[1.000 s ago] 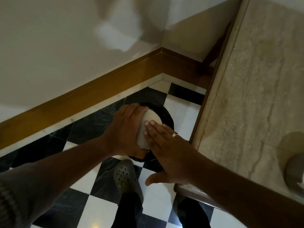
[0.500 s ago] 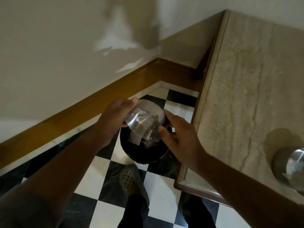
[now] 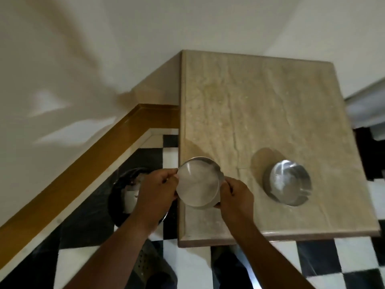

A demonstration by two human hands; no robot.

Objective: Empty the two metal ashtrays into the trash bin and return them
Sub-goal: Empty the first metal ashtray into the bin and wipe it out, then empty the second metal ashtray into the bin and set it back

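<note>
I hold a round metal ashtray (image 3: 198, 184) between both hands over the left edge of the marble table (image 3: 260, 101). My left hand (image 3: 156, 190) grips its left rim and my right hand (image 3: 235, 195) grips its right side. It is tilted, with its pale flat face turned towards me. A second metal ashtray (image 3: 288, 182) sits upright on the table to the right, apart from my hands. The dark round trash bin (image 3: 123, 190) stands on the floor left of the table, partly hidden by my left hand and forearm.
The bin sits in a corner by a white wall with a wooden skirting board (image 3: 83, 170). The floor is black-and-white checkered tile (image 3: 354, 257). My shoes (image 3: 145, 265) show below the table's front-left corner.
Both hands have lifted the ashtray up and to the right, from over the bin to above the table's left edge. The view has swung right, so the whole tabletop now shows.
</note>
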